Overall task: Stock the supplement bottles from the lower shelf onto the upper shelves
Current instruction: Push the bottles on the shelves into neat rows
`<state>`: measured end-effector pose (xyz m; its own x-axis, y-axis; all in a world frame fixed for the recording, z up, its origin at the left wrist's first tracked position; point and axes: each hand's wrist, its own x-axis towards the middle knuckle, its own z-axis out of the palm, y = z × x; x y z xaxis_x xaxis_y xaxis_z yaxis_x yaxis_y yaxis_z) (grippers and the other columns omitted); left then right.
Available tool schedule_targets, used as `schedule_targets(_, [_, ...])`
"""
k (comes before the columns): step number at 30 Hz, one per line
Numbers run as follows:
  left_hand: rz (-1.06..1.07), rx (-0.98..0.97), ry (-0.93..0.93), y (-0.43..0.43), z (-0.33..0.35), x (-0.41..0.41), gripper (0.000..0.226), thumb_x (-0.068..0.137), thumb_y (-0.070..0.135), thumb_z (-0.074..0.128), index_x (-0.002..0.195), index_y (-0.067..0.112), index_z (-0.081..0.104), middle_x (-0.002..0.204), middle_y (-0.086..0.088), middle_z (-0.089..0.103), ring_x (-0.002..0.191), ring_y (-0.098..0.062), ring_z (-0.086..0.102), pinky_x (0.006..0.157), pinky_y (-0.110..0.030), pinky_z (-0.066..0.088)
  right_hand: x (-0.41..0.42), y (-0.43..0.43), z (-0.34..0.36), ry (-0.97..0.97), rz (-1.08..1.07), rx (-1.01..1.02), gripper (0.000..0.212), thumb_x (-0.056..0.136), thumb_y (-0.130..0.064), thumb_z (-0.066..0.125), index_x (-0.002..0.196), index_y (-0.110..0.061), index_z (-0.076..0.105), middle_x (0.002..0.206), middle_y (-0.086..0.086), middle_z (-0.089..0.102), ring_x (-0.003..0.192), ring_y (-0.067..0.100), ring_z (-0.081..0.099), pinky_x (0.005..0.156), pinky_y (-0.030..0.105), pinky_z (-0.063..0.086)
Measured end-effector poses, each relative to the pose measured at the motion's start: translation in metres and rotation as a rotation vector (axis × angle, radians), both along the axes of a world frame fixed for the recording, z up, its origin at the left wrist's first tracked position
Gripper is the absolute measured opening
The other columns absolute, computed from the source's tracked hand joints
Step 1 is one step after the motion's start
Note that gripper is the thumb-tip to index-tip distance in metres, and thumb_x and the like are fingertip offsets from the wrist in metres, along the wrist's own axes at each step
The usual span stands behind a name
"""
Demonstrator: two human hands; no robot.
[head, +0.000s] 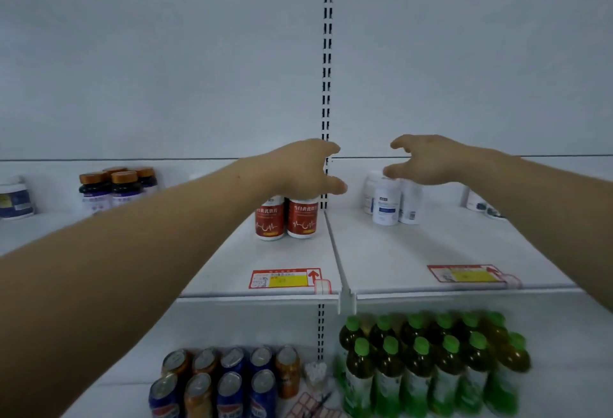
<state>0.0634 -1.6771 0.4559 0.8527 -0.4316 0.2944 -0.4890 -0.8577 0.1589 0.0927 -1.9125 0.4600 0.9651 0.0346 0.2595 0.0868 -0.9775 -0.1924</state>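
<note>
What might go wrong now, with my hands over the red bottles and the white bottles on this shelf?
1. The left hand is low over the two red-labelled bottles. They stand close together, so a nudge to one might tip both.
2. The right hand hovers above the tightly clustered white bottles. Knocking one may topple its neighbours.

White shop shelving under even, flat light.
A pale panelled back wall [166, 69] fills the far side, split by a dark slotted upright [327, 52] just right of centre. The white upper shelf [431, 245] runs left to right, with a thin divider [335, 251] from far to near and red-and-yellow price labels [285, 278] at its near edge. The lower shelf [570, 397] lies beneath.
</note>
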Motion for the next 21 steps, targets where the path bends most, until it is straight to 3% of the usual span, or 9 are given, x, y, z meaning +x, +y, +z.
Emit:
schedule_targets(8, [-0.087,0.004,0.19,-0.057,-0.049,0.012,0.076,0.086,0.05,0.058,0.147,0.021,0.025,0.153,0.0,0.028,0.137,-0.021,0.03,0.104,-0.029,0.026,-0.022,-0.044,-0.02,0.023,-0.121,-0.072,0.075,0.085,-0.053,0.059,0.147,-0.025,0.026,0.151,0.004,0.034,0.135,0.025,0.035,0.098,0.032,0.032])
schedule_targets(12, [-0.06,0.021,0.245,-0.076,-0.067,0.025,0.068,0.088,0.047,0.056,0.144,0.019,0.029,0.148,-0.004,0.037,0.131,-0.023,0.038,0.089,-0.025,0.026,-0.008,-0.06,-0.032,0.048,-0.08,-0.093,0.081,0.085,-0.05,0.06,0.15,-0.023,0.02,0.156,0.002,0.026,0.138,0.023,0.03,0.105,0.032,0.03])
schedule_targets(17, [0.031,-0.066,0.254,-0.105,-0.077,0.051,0.075,0.085,0.051,0.06,0.144,0.02,0.026,0.144,-0.005,0.042,0.124,-0.023,0.045,0.086,-0.025,0.028,0.029,-0.074,-0.038,0.05,0.032,-0.089,0.084,0.085,-0.052,0.06,0.151,-0.023,0.017,0.157,0.001,0.023,0.14,0.022,0.027,0.107,0.033,0.028])
schedule_targets(21, [0.117,-0.231,0.246,-0.13,-0.071,0.076,0.104,0.078,0.047,0.068,0.15,0.019,-0.003,0.145,-0.005,0.039,0.123,-0.024,0.045,0.085,-0.025,0.031,0.061,-0.083,-0.042,0.096,0.16,-0.083,0.087,0.083,-0.056,0.059,0.151,-0.022,0.016,0.156,0.002,0.024,0.14,0.022,0.028,0.108,0.033,0.028])
